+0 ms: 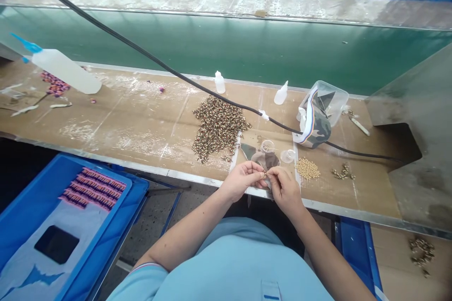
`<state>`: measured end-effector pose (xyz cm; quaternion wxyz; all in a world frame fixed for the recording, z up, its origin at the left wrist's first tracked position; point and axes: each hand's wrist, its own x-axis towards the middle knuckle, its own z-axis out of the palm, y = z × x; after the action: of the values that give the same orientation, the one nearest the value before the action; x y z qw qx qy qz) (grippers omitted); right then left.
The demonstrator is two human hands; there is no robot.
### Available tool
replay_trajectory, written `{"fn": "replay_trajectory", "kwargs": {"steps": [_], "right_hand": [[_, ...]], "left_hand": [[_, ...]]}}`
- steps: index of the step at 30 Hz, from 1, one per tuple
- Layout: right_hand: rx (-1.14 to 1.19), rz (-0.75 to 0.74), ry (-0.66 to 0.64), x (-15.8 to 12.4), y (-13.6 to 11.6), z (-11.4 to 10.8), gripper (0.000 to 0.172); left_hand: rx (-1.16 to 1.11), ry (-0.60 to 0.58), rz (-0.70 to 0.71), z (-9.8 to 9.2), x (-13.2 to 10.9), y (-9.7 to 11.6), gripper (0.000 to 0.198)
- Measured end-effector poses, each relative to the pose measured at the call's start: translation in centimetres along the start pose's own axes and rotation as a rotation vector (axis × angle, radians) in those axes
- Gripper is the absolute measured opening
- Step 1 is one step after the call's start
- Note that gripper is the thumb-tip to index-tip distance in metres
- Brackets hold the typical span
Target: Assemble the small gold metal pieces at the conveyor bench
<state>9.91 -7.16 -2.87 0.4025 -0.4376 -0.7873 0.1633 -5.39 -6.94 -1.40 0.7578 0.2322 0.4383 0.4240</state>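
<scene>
My left hand (246, 179) and my right hand (285, 189) meet at the near edge of the bench, fingertips pinched together around a tiny piece too small to name. Under and behind them lies a camouflage cloth (266, 159). A small round clear dish (267, 146) sits just beyond the cloth, with another clear dish (287, 155) to its right. Beside my right hand is a patch of small tan beads (308, 168). A large heap of small dark-and-gold pieces (219, 127) spreads out beyond my left hand.
A black cable (169, 69) crosses above the bench. Two small white bottles (219, 83) and a clear tub (332, 94) with camouflage cloth stand farther back. A big bottle (67, 70) leans at left. A blue tray (106, 235) holding a phone (57, 244) is lower left.
</scene>
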Motion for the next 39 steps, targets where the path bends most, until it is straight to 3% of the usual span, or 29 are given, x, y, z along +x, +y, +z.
{"fn": "replay_trajectory", "kwargs": {"steps": [11, 24, 39], "right_hand": [[0.041, 0.072, 0.078, -0.4, -0.3, -0.2, 0.008], [-0.018, -0.121, 0.121, -1.5, 0.0, 0.1, 0.041], [0.040, 0.044, 0.127, -1.2, -0.7, -0.2, 0.012]], "left_hand": [[0.034, 0.061, 0.248, 0.3, -0.4, -1.6, 0.034], [0.185, 0.110, 0.475, 0.0, -0.6, -3.4, 0.026], [0.296, 0.120, 0.603, -0.1, -1.0, -3.6, 0.020]]}}
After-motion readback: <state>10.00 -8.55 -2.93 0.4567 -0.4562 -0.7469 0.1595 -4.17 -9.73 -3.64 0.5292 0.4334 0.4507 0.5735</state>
